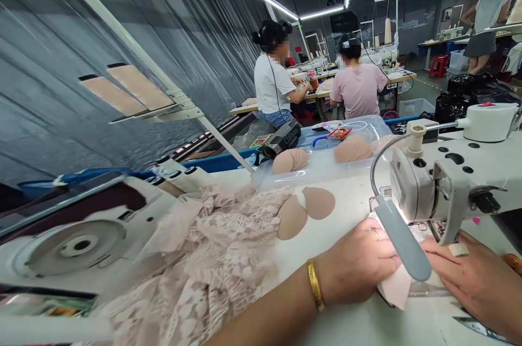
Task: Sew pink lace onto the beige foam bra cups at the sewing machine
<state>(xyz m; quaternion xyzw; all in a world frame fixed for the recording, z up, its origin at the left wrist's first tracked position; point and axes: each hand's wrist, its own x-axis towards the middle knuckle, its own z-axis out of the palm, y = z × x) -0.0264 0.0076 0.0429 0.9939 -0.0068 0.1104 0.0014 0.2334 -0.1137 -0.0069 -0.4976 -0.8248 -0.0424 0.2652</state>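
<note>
Cloth (pixel 396 287) sits under the machine's (pixel 412 185) head, between my hands. Long axis runs roughly front to back, narrow end pointing at me. Left hand (pixel 355 263): fingers bent, gripping cloth. Right hand (pixel 468 275): fingertips at cloth, partly behind lamp (pixel 404 241); can't tell if pinching.

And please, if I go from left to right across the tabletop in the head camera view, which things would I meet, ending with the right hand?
Round whitish disc → pale pink lace → beige pad → pinker pad → left hand → pale cloth between the hands → right hand.
</note>
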